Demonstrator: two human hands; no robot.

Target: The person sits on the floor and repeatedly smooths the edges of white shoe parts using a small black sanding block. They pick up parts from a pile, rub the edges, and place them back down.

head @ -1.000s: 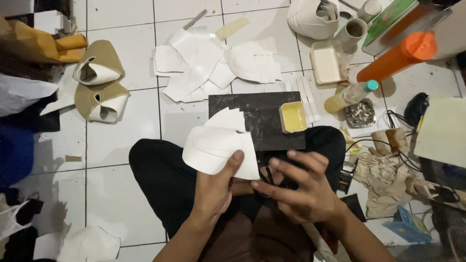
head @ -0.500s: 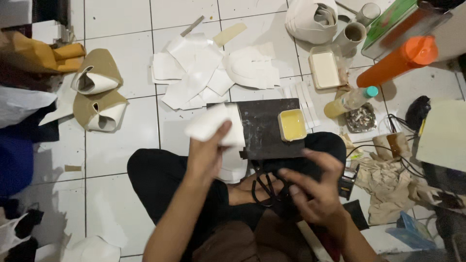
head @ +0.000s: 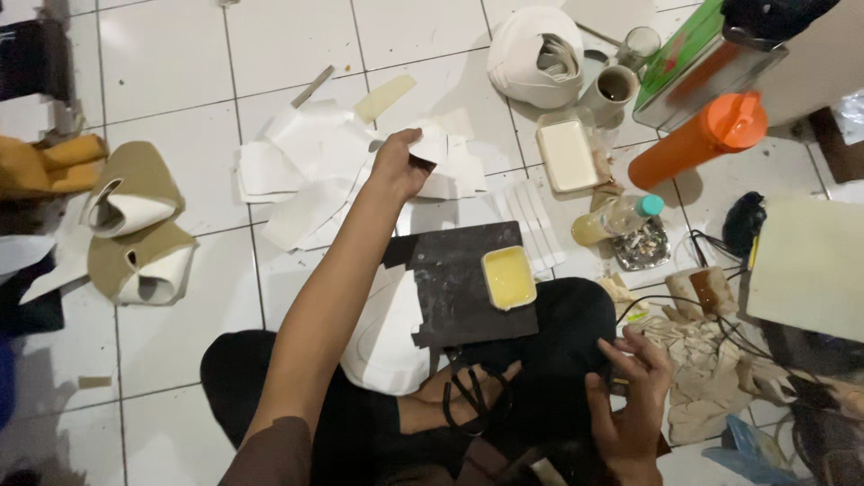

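My left hand [head: 399,165] is stretched out to the far side, over the pile of white cut pieces [head: 306,175] on the floor. Fingers closed in a pinch on one white piece [head: 432,144]; the piece sticks out to the right of the fingertips, its near edge tucked under the thumb. It sits at the right end of the pile, above other white pieces.

My right hand [head: 630,405] is near, low on the right, resting on the dark trouser leg [head: 558,360]. Fingers half curled and spread; I cannot tell whether they grip anything.

Surface: white tiled floor [head: 162,72]. A dark board [head: 463,283] lies on my lap with a small yellow tray [head: 508,277] on its right part. A large white sheet [head: 387,333] lies under the board's left edge.

Room: on the far right, an orange bottle [head: 697,139] lies tilted, a cream-filled rectangular tub [head: 569,155] sits to its left, and a white roll [head: 535,54] lies further off. On the left, two tan shoe-shaped pieces [head: 135,225] with white lining lie side by side. Crumpled cloth [head: 711,369] and black cables [head: 720,315] are on the near right.
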